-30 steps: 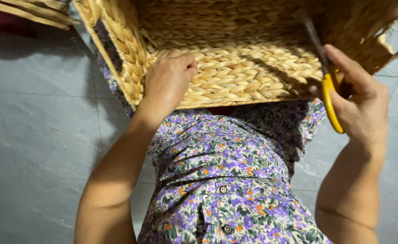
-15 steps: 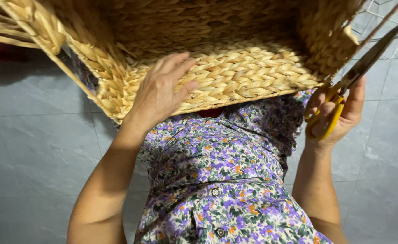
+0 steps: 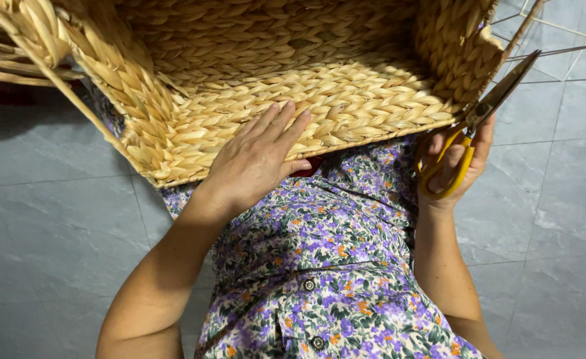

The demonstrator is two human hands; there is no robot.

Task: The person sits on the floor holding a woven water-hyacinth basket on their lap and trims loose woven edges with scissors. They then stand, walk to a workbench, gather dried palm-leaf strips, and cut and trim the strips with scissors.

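On the person's lap, over a flowered dress (image 3: 333, 266), a woven straw basket (image 3: 286, 86) lies tipped with its open side toward the camera, so its inside wall and near rim show. The left hand (image 3: 256, 163) rests flat on that near rim, fingers spread and pressing down rather than curled around anything. The right hand (image 3: 456, 166) is closed on the yellow handles of a pair of scissors (image 3: 472, 133), whose blades point up past the basket's right corner and look nearly shut. The basket is likely light but bulky, fairly stiff in the braid yet springy and rough, with loose straw ends (image 3: 7, 63) sticking out at the left; its thick braided rim looks like the firmest place to grasp. Grey floor tiles (image 3: 53, 219) lie all around.
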